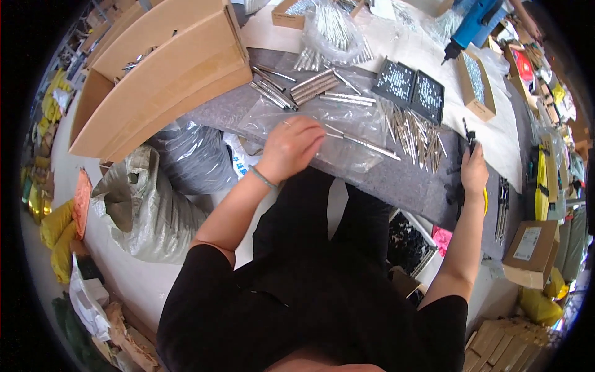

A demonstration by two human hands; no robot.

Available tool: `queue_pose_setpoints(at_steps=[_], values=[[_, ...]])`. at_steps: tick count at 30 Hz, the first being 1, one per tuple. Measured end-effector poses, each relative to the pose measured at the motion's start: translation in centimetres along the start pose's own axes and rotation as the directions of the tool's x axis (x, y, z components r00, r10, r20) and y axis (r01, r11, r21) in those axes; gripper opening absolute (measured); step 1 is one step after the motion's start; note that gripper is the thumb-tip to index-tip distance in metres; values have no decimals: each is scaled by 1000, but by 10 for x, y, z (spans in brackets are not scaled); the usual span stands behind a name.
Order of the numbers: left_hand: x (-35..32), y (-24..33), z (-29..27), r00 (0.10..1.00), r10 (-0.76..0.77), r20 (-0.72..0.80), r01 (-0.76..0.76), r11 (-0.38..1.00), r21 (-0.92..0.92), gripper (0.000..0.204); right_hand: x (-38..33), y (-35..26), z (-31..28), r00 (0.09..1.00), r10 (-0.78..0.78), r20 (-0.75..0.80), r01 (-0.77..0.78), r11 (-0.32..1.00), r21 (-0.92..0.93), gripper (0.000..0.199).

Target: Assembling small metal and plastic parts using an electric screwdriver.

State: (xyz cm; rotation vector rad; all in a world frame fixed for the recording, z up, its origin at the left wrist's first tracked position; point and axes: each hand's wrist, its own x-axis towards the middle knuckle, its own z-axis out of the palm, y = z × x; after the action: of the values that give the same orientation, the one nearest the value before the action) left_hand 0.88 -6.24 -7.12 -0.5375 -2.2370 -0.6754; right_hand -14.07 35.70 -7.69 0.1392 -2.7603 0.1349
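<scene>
My left hand (292, 147) is over the near edge of the grey work table (409, 186), its fingers drawn together. What they pinch, if anything, is too small to make out. Just right of these fingertips a slim metal rod (365, 144) lies on a clear plastic bag (347, 118). At the table's right side my right hand (474, 173) is closed round a dark tool (469, 133) with a narrow black head pointing away from me. A yellow curved piece (485, 201) shows beside that wrist. Thicker metal tubes (313, 87) lie side by side beyond my left hand.
A big cardboard box (167, 87) stands at the left. Toward the right are a pile of thin metal rods (418, 139), a black case of small pale parts (409, 90) and a carton of small parts (476, 87). A blue electric screwdriver (472, 28) hangs above; sacks (145, 204) stand below.
</scene>
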Motion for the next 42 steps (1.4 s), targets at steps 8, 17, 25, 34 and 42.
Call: queue_pose_setpoints(at_steps=[8,17,25,34,42], values=[[13,13,24,999,-11,44,10,999,38,9,-6,-22,-15,946,-241,-217,176,943,-283,25],[17,51,41,973,-130,193,140,989,-41,9,-21,-39,0,963,-104,-249,53,978,-200,20],[2,65,42,933,-258,252,311,928,-203,8,-38,-93,-36,883,-247,-399,274,962,12,17],[0,67,47,959,-173,224,210,966,-149,6,-48,-209,-18,755,-655,39,571,685,453,33],[-8,58,30,977,-173,128,197,959,-206,9,-30,-90,-36,996,-48,-81,56,993,100,24]])
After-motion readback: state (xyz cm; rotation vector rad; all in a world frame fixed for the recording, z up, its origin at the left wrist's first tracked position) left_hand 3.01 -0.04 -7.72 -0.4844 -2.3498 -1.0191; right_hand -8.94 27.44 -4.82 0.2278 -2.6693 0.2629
